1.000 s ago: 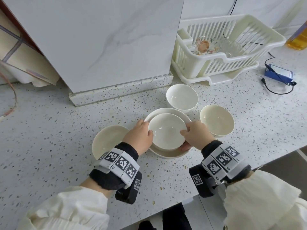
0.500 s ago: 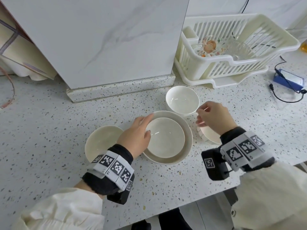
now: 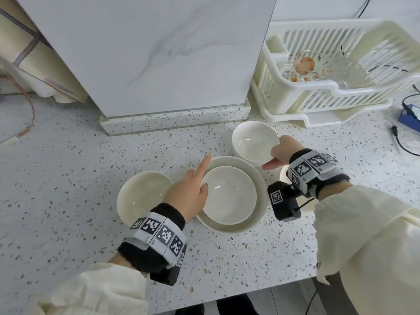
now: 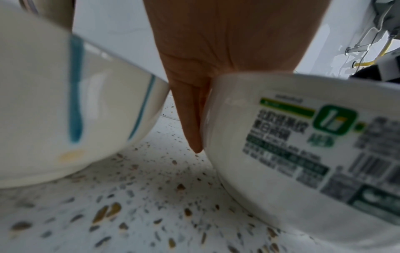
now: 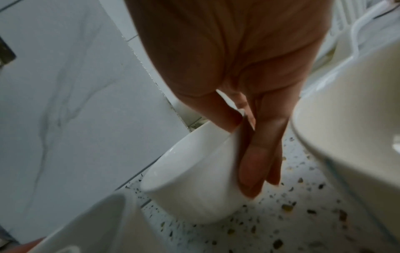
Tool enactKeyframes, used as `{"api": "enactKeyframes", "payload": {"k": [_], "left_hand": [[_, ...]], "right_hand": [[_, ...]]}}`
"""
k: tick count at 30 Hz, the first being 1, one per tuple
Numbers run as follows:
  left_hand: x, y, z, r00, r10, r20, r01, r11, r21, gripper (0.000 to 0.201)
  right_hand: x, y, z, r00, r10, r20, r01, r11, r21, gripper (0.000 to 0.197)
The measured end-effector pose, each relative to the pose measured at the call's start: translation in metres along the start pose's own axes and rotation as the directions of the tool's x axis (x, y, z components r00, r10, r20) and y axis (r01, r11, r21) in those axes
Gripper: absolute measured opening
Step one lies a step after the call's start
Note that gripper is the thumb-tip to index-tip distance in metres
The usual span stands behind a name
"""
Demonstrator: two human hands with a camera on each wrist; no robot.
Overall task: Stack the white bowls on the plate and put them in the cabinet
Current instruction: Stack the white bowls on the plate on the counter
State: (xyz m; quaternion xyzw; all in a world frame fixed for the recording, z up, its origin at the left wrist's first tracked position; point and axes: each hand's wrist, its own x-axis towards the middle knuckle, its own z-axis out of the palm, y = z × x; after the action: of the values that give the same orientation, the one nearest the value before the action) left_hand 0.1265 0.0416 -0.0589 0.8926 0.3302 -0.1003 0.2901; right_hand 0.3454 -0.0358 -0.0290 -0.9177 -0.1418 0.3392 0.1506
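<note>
A white bowl [image 3: 228, 196] sits in the deep plate [image 3: 259, 201] at the counter's middle. My left hand [image 3: 188, 189] rests at its left rim, thumb on the rim and index finger straight; the left wrist view shows fingers [image 4: 192, 119] lying straight down the plate's labelled wall [image 4: 303, 137]. My right hand [image 3: 279, 153] grips the back bowl [image 3: 252, 140], which is tilted, with the thumb inside the rim and fingers [image 5: 257, 154] under its side [image 5: 194, 179]. Another bowl [image 3: 143, 198] stands to the left. A further bowl [image 3: 283, 176] is mostly hidden under my right wrist.
A cream dish rack [image 3: 341, 87] holding glassware stands at the back right. A blue device with a black cable [image 3: 409, 112] lies at the far right. A marble panel [image 3: 159, 53] rises just behind the bowls. The counter's front edge runs close below my arms.
My right hand let go of the stacked bowl, passed over the right bowl and took hold of the back bowl. The left hand stayed at the plate and straightened its index finger.
</note>
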Motion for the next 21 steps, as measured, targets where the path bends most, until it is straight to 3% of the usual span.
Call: {"api": "enactKeyframes", "payload": {"k": [5,9,17,21], "left_hand": [[0.0,0.0,0.001,1.0,0.004,-0.005,-0.004,1.0,-0.031,0.067],[-0.002,0.0,-0.001,1.0,0.013,0.006,-0.012,0.998,-0.058,0.065],[-0.013,0.001,-0.005,0.998,0.061,-0.015,-0.062,0.966,-0.249,0.048],[-0.022,0.003,-0.005,0.997,-0.023,-0.068,-0.018,0.838,-0.545,0.044]], "right_hand": [[-0.011,0.006,-0.003,0.997,-0.058,-0.05,0.065,0.985,0.159,0.047],[-0.045,0.012,-0.012,0.981,-0.152,-0.124,0.188,0.91,0.371,0.049],[-0.099,0.031,0.004,0.944,-0.299,-0.141,0.325,0.916,0.235,0.036],[-0.11,0.036,0.027,0.933,-0.323,-0.159,0.351,0.912,0.211,0.038]]}}
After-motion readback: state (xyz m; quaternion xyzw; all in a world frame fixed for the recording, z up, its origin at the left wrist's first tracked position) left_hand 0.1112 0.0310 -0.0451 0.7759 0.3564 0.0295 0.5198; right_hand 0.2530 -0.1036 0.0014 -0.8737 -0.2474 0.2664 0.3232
